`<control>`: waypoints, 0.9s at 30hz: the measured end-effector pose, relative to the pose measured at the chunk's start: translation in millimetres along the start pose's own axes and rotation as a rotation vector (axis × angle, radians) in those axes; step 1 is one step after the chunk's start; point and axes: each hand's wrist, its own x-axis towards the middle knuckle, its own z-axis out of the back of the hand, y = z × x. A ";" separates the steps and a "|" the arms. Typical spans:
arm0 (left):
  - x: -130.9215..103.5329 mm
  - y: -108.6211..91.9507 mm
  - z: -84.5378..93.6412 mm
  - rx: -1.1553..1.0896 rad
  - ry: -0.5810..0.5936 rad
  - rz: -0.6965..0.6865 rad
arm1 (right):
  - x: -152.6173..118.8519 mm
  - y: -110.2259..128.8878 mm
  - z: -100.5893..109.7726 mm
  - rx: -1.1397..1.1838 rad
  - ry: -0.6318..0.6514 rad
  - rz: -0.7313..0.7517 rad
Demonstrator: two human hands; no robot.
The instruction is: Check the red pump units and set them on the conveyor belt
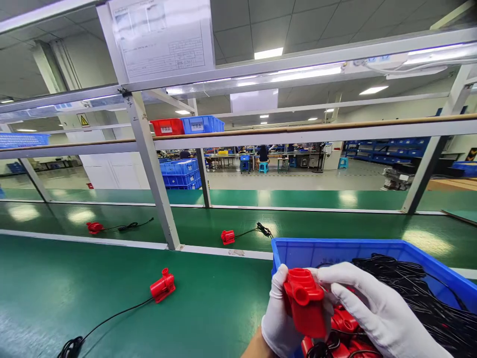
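Observation:
In white gloves, my two hands are up over the near left corner of a blue bin. My left hand is wrapped round a red pump from the left, with a round port facing me. At the pump's right side, the bent fingers and thumb of my right hand close on its edge; their exact contact is partly hidden. Inside the blue bin lie more red pumps and a heap of black cables. Another red pump with a coiled black cable rests on the green bench to the left.
Beyond a white strip, two red pumps with cables, one left and one centre, lie on the green conveyor surface. A metal upright stands left of centre. The shelf overhead carries a red box and a blue box.

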 end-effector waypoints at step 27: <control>-17.9 -27.5 79.8 1.500 0.028 -1.194 | 14.2 0.3 19.0 -0.211 0.229 0.032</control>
